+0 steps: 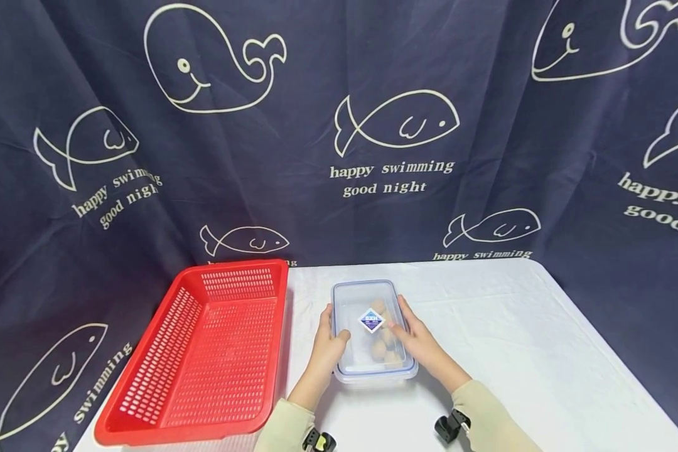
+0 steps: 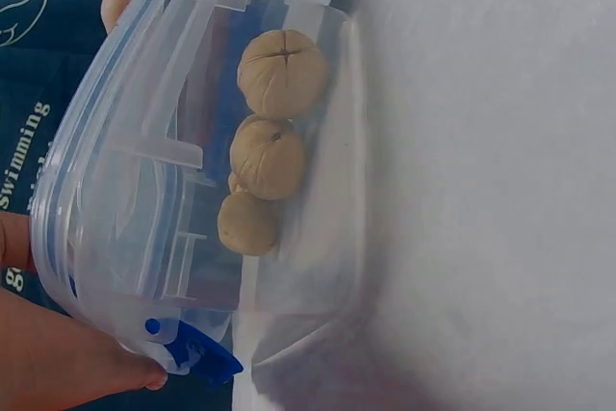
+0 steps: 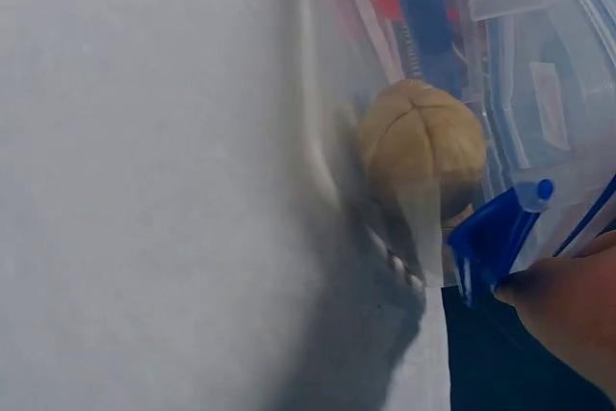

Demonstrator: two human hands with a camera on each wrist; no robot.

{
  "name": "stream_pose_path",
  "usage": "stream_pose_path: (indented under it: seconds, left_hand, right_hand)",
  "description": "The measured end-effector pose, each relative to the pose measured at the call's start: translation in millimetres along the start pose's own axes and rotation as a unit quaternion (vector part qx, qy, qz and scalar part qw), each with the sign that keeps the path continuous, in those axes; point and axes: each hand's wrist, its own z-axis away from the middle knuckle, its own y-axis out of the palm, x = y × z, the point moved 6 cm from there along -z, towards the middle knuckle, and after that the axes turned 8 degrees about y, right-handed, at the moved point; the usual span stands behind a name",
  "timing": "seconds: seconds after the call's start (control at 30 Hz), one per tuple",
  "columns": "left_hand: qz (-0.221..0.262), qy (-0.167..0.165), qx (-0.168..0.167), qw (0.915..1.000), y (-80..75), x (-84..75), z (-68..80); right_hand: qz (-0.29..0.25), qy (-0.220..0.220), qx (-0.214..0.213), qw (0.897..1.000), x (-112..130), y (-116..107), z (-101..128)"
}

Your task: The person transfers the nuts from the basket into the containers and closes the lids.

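Note:
A clear plastic container [image 1: 365, 284] with a blue-sealed lid stands on the white table, holding several walnuts [image 1: 380, 349]. My left hand [image 1: 331, 336] grips its left side, thumb on the lid. My right hand [image 1: 411, 334] grips the right side, thumb near the lid's diamond sticker [image 1: 371, 320]. In the left wrist view the walnuts [image 2: 281, 72] lie against the container wall [image 2: 144, 199], and my left hand [image 2: 58, 363] is at a blue clip [image 2: 197, 353]. In the right wrist view one walnut [image 3: 423, 146] shows, and my right hand [image 3: 568, 305] touches a blue clip [image 3: 493, 238].
A red perforated basket [image 1: 234, 267] sits to the left of the container, close to the table's left edge. The white tablecloth [image 1: 514, 351] stretches to the right. A dark blue curtain [image 1: 339, 125] with fish drawings hangs behind the table.

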Motion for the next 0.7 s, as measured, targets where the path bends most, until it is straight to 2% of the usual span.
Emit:
stream_pose_path:
  seconds: [0.17,0.4,0.57,0.7]
  left_hand:
    - [0.0,-0.012,-0.003,0.9999,0.4,-0.5,-1.0]
    - [-0.002,-0.007,-0.01,0.9999,-0.5,-0.4,-3.0]
    - [-0.012,-0.005,-0.012,0.9998,-1.0,4.7,-4.2]
    - [-0.001,-0.009,-0.005,1.0,-0.1,7.4,-3.8]
  right_hand:
    - [-0.009,0.012,0.006,1.0,-1.9,-0.6,-0.4]
    - [-0.029,0.05,0.019,0.998,-5.8,-0.8,-2.8]
    - [-0.039,0.041,0.017,0.998,-4.1,-1.5,-3.5]
    - [-0.027,0.031,0.006,0.999,-4.0,-4.0,-4.5]
